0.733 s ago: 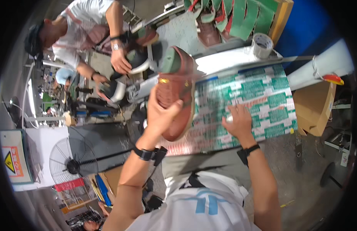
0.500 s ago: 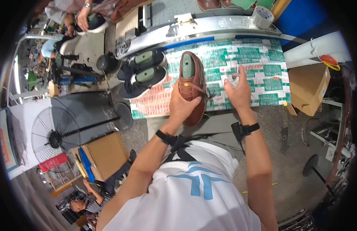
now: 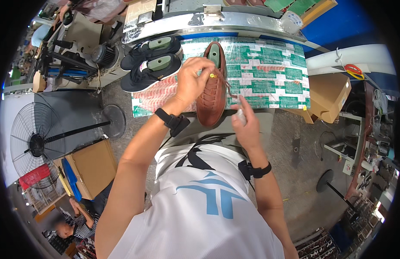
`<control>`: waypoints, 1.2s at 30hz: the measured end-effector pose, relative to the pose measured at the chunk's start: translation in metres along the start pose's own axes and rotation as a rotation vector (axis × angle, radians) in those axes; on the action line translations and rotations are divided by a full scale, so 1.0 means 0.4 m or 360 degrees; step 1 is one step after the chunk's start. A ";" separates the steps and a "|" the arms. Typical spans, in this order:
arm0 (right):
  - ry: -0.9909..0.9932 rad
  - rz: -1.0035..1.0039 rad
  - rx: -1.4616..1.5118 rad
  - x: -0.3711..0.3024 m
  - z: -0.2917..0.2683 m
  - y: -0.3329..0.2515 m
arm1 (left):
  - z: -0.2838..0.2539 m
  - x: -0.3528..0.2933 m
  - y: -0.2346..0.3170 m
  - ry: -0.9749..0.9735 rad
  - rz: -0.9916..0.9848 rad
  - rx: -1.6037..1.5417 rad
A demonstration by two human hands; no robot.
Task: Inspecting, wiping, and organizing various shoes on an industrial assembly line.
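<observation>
A brown lace-up shoe lies lengthwise before me on the taped tabletop, a green insert in its opening. At its tongue, the thumb and fingers of my left hand are pinched together on the brown shoelace, the grip itself partly hidden. The lace loops off to the shoe's right side. My right hand is just right of the shoe, closed around a small tool with a whitish handle. Its index finger points toward the loose lace. The tool's tip is not clear.
Two dark shoes with green inserts sit at the table's left. A metal rail with a tape roll runs along the back. An open cardboard box stands right; a fan and another person are at left.
My left hand has let go of the shoe's side and moved up to its tongue, pinching there. My right hand has come down and left, closer to the shoe, keeping the small tool.
</observation>
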State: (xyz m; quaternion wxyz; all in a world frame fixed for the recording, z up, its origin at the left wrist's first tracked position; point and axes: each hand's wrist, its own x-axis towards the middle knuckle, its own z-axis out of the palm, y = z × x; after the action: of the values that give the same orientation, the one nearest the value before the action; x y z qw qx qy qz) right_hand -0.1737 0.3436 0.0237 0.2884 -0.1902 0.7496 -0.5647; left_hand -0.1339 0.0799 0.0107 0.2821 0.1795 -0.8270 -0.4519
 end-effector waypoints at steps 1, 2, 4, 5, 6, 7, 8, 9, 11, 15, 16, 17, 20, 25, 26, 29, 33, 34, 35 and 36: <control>-0.0115 -0.0029 -0.0070 -0.007 0.012 -0.019 | -0.001 0.007 -0.012 0.0005 -0.0228 -0.0235; -0.0150 -0.0141 -0.0159 -0.005 0.026 -0.035 | -0.001 0.021 -0.024 0.0061 -0.0456 -0.0892; -0.0164 -0.0344 -0.0358 0.013 0.058 -0.063 | -0.027 0.060 -0.048 0.0110 -0.0891 -0.1139; -0.0182 -0.0569 -0.0543 0.029 0.073 -0.074 | -0.048 0.085 -0.060 0.0121 -0.1403 -0.1326; -0.0213 -0.0614 -0.0615 0.048 0.089 -0.084 | -0.057 0.107 -0.067 0.0237 -0.1440 -0.1247; -0.0221 -0.0622 -0.0621 0.069 0.100 -0.092 | -0.065 0.131 -0.073 0.0288 -0.1379 -0.1011; -0.0223 -0.0813 -0.0795 0.094 0.112 -0.098 | -0.064 0.141 -0.072 0.0316 -0.1171 -0.0731; -0.0219 -0.1043 -0.0950 0.116 0.120 -0.104 | -0.063 0.153 -0.068 0.0372 -0.0943 -0.0430; -0.0181 -0.1207 -0.1042 0.147 0.136 -0.112 | -0.053 0.157 -0.053 0.0282 -0.0095 0.0610; -0.0181 -0.1143 -0.1354 0.142 0.151 -0.121 | -0.036 0.182 -0.019 -0.0322 0.0122 0.0733; -0.0217 -0.1049 -0.1328 0.132 0.150 -0.124 | -0.039 0.197 -0.017 -0.0768 0.0185 0.0516; -0.0250 -0.0940 -0.1294 0.126 0.144 -0.127 | -0.044 0.213 -0.018 -0.0807 0.0172 0.0496; -0.0378 -0.0747 -0.0940 0.133 0.107 -0.143 | -0.064 0.245 -0.037 -0.1107 -0.0006 0.0288; -0.0491 -0.0386 -0.0509 0.183 0.130 -0.180 | -0.060 0.236 -0.063 -0.1045 -0.0028 0.0103; -0.0504 -0.0376 -0.0475 0.173 0.165 -0.184 | -0.057 0.231 -0.064 -0.1020 -0.0065 0.0071; -0.0685 -0.0561 -0.0706 0.098 0.289 -0.181 | -0.058 0.235 -0.068 -0.1054 0.0024 0.0103; -0.0746 -0.0591 -0.0462 0.030 0.263 -0.154 | -0.059 0.239 -0.072 -0.1095 -0.0015 0.0165; -0.0509 -0.0671 -0.0507 0.038 0.226 -0.144 | -0.054 0.237 -0.075 -0.1073 -0.0023 0.0215; -0.0273 -0.0749 -0.0555 0.047 0.191 -0.133 | -0.042 0.234 -0.078 -0.1029 -0.0001 0.0280; -0.0197 -0.0712 -0.0589 0.060 0.154 -0.121 | -0.030 0.229 -0.082 -0.0931 -0.0084 -0.0007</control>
State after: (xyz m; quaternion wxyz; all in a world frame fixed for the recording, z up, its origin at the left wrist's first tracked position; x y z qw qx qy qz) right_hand -0.1540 0.2694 0.0524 0.1624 -0.4340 0.7603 -0.4552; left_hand -0.1962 0.0044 0.0161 0.0202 0.0625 -0.8673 -0.4934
